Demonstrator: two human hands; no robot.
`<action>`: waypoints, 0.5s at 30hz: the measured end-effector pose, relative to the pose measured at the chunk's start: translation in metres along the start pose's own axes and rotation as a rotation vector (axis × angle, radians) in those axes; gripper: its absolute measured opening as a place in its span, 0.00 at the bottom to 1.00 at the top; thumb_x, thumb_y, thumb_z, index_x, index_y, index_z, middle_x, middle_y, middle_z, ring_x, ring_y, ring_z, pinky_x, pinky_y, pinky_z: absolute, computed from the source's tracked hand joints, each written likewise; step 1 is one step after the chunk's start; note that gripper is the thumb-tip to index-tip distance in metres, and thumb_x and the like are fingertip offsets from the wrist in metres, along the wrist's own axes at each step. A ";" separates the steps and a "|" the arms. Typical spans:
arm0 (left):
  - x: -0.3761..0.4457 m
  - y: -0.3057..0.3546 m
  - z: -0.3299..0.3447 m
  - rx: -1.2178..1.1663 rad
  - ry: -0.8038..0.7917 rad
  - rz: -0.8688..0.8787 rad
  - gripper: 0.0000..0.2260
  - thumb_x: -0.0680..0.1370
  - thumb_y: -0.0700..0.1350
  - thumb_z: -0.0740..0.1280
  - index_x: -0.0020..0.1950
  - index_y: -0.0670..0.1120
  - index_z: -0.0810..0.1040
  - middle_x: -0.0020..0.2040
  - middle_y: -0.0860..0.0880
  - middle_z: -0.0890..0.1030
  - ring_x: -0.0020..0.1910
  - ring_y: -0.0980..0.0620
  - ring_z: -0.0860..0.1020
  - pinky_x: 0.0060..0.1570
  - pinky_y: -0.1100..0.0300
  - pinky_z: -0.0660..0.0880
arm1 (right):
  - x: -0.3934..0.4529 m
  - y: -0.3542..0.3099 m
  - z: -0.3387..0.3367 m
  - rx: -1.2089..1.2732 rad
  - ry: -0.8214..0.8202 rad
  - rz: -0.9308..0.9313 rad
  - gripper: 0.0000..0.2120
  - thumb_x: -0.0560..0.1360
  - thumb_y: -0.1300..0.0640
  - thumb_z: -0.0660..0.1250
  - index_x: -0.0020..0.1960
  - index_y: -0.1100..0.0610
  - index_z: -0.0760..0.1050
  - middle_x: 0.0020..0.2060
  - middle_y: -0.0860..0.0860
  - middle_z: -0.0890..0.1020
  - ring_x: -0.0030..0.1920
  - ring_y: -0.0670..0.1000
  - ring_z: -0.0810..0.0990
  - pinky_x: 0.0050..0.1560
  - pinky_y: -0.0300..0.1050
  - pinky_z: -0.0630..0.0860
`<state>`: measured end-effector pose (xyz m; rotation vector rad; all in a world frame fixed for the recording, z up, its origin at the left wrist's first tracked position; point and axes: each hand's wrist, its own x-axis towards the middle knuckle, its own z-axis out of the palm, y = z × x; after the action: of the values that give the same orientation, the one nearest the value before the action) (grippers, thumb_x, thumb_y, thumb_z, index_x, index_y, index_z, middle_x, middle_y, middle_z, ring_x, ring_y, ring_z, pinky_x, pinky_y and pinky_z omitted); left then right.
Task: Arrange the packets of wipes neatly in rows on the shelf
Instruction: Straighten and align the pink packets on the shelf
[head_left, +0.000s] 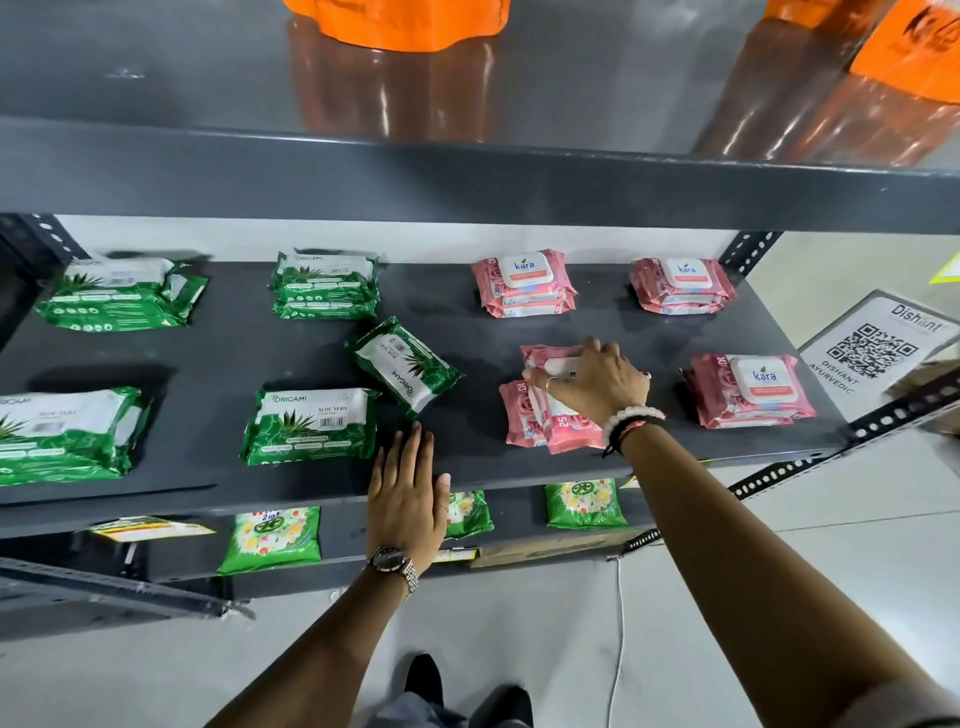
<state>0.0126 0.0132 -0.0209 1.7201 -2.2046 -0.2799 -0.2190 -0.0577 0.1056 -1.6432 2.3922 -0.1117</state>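
On the dark shelf (467, 467), green packets (119, 293) sit far left in a back pile and a front pile (67, 436). Further right there is another back stack (326, 286) and a front green packet (311, 426) lying square. Just beside that one, the left hand (405, 499) rests flat on the shelf's front edge, fingers spread together, holding nothing. Behind it, a single green packet (404, 365) lies tilted, out of line with the rows and apart from the hand. To the right come pink packets: a back stack (524, 285), then a loose front pile (540, 415) under the right hand (597, 382), whose fingers curl down over the top pink packet (550, 358), gripping it. Farther right, a neat back stack (683, 286) and a front stack (748, 389) lie well apart from that hand.
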 end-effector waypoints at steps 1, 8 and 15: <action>0.000 0.000 0.000 0.001 0.002 -0.001 0.27 0.82 0.53 0.44 0.71 0.39 0.69 0.72 0.41 0.68 0.72 0.40 0.64 0.70 0.45 0.56 | 0.000 -0.001 0.001 -0.002 -0.003 0.021 0.46 0.62 0.24 0.59 0.66 0.58 0.65 0.63 0.59 0.74 0.63 0.62 0.74 0.60 0.59 0.72; 0.000 0.000 0.001 0.006 0.009 0.008 0.25 0.82 0.52 0.47 0.71 0.39 0.69 0.73 0.41 0.67 0.72 0.41 0.64 0.71 0.45 0.56 | 0.009 0.022 -0.030 -0.039 0.022 -0.451 0.26 0.76 0.60 0.62 0.72 0.59 0.59 0.73 0.59 0.65 0.71 0.61 0.65 0.68 0.65 0.67; 0.000 0.000 0.002 0.011 0.002 -0.008 0.26 0.82 0.52 0.45 0.71 0.39 0.68 0.73 0.41 0.67 0.72 0.41 0.64 0.71 0.46 0.55 | 0.008 0.036 -0.033 -0.461 -0.108 -0.857 0.40 0.70 0.76 0.58 0.76 0.48 0.55 0.78 0.51 0.53 0.78 0.56 0.49 0.75 0.60 0.57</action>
<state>0.0122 0.0131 -0.0230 1.7342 -2.2026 -0.2674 -0.2628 -0.0543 0.1293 -2.6914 1.5421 0.3995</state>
